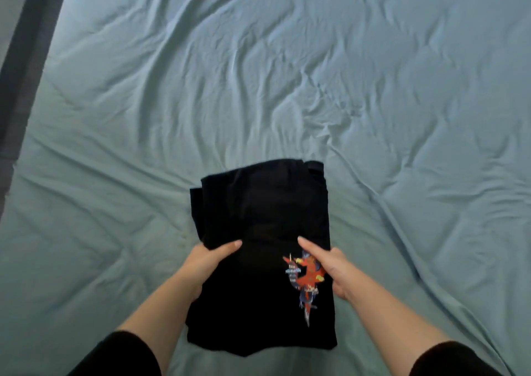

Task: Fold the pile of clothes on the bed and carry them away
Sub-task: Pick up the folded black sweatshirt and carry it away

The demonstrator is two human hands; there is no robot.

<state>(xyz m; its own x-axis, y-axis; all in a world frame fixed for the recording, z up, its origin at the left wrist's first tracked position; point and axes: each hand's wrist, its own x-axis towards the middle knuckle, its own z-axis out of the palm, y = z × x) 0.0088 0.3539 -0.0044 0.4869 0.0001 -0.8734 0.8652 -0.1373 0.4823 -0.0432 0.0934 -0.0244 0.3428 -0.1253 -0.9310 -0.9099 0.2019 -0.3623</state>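
Folding appears complete. The stack of folded black fabric garments [258, 217] is at the lower centre of the frame, over the wrinkled pale teal bed sheet [287, 74]. No loose clothing is visible elsewhere. The left hand [205, 263] and right hand [330, 269] pinch opposite sides of the stack, thumbs on top, fingers hidden beneath. Judged remaining: lift the stack and carry it away.

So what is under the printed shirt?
Under the printed shirt, another dark folded garment peeks out at the far edge; beneath lies the teal sheet. Any further layers are covered.
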